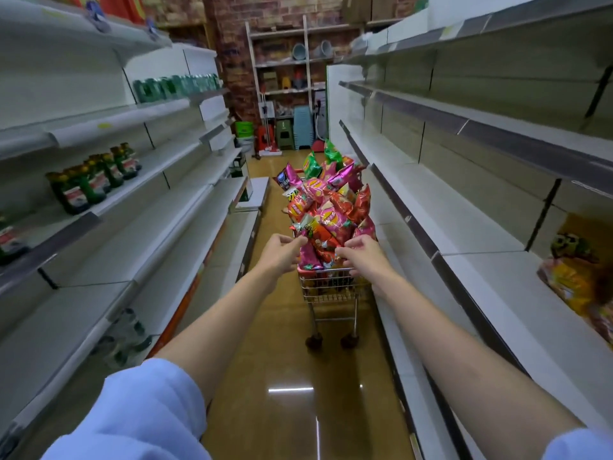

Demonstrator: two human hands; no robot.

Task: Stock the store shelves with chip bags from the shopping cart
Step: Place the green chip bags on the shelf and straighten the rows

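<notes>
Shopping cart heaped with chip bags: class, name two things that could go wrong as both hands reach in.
1. The chip bags are piled above the cart rim; pulling one near the left hand and right hand may topple others.
2. The cart stands on wheels on glossy floor, so tugging may roll it.

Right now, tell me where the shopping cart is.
The shopping cart stands mid-aisle in the head view, close against the right shelves, heaped with chip bags; both hands reach its near end.
</notes>
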